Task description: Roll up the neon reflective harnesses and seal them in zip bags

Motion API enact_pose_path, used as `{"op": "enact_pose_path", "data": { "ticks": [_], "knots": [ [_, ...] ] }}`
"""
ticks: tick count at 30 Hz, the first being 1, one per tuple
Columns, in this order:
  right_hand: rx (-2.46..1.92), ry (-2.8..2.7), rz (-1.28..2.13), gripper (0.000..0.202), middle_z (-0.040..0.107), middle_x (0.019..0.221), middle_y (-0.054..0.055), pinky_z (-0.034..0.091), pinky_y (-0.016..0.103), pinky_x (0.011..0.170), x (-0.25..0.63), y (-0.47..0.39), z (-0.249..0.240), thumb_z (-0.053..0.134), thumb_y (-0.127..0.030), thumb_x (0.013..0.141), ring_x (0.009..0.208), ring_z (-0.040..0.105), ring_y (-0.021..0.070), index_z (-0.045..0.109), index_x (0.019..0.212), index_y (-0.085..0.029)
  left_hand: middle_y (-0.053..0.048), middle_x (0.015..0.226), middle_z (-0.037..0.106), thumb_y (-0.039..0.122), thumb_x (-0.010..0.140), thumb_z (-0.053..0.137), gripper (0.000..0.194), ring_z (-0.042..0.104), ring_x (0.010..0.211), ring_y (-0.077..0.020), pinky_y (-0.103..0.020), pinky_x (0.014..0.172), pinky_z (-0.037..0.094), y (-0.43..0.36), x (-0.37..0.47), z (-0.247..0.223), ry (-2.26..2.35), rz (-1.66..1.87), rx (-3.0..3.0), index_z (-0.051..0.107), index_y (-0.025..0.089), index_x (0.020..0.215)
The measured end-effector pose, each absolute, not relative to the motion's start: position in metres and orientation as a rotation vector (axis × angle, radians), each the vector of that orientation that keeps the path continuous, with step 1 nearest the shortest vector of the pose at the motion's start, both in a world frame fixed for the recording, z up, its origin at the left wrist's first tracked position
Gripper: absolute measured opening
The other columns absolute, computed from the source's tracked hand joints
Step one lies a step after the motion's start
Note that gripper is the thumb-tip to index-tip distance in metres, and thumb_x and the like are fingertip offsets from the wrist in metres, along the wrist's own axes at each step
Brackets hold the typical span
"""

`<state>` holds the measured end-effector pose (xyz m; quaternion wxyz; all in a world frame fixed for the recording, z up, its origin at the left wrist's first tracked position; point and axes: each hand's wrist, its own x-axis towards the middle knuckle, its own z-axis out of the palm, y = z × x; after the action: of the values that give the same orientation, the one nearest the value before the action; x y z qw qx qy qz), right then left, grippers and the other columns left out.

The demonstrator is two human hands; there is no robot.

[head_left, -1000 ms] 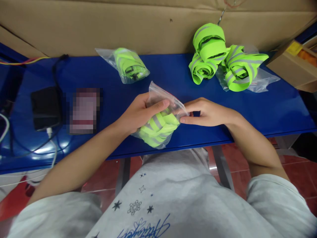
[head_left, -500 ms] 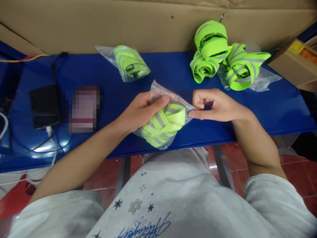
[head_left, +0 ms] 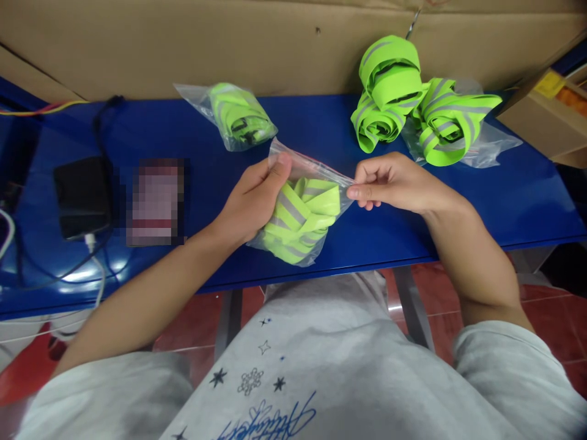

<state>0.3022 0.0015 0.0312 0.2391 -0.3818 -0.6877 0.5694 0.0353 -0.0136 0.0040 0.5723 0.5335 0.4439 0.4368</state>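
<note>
Trouble could start at the top of the clear plastic zip bag [head_left: 300, 164] between my hands, over the front part of the shiny blue metal-looking table [head_left: 495, 208]. My left hand [head_left: 257, 195] is closed on its left side, with the thumb in front near the top corner and the fingers hidden behind. My right hand [head_left: 387, 183] pinches the other top corner, thumb against fingers. That pinch is small and plastic is slippery, so I think the corner could pop out if I pull too hard. A big tug both ways might also stretch or rip the thin top. In the bag sits a bunched, bright green cloth strap with grey stripes [head_left: 300, 214]. Its top fold is near the mouth, so I guess it could get caught there if it gets pushed up. I can't tell if the mouth is pressed together. The bag is by the table's front edge too, so if both hands slip, it might drop onto the red tile floor [head_left: 197, 316].
</note>
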Motion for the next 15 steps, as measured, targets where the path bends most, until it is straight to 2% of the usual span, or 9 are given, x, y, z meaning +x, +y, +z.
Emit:
{"op": "enact_pose_path", "data": {
  "ticks": [5, 11, 15],
  "knots": [
    [-1.131, -1.824, 1.548, 0.039, 0.074, 0.076, 0.002, 0.045, 0.022, 0.050, 0.3016, -0.0016, 0.0376, 0.085, -0.054, 0.084, 0.060, 0.061, 0.0090, 0.071, 0.082, -0.017, -0.006, 0.087, 0.078, 0.072, 0.091, 0.067, 0.053, 0.077, 0.092, -0.0254, -0.024, 0.055, 0.054, -0.0067, 0.0360, -0.0056, 1.025, 1.119, 1.200, 0.076, 0.019, 0.099],
    [-1.003, -1.983, 1.307, 0.034, 0.068, 0.069, -0.001, 0.042, 0.024, 0.056, 0.3030, -0.0041, 0.0354, 0.080, -0.048, 0.090, 0.062, 0.057, 0.0098, 0.067, 0.077, -0.019, -0.004, 0.084, 0.076, 0.067, 0.095, 0.065, 0.046, 0.077, 0.101, -0.0269, -0.025, 0.059, 0.057, -0.0082, 0.0344, -0.0070, 1.038, 1.155, 1.265, 0.076, 0.022, 0.095],
    [-0.919, -2.138, 1.180, 0.024, 0.069, 0.075, -0.001, 0.041, 0.024, 0.058, 0.3049, -0.0032, 0.0296, 0.072, -0.041, 0.096, 0.064, 0.058, 0.0097, 0.069, 0.086, -0.019, -0.003, 0.083, 0.076, 0.065, 0.097, 0.063, 0.046, 0.077, 0.096, -0.0235, -0.026, 0.067, 0.060, -0.0081, 0.0344, -0.0060, 0.989, 1.148, 1.329, 0.076, 0.021, 0.092]
  ]
}}
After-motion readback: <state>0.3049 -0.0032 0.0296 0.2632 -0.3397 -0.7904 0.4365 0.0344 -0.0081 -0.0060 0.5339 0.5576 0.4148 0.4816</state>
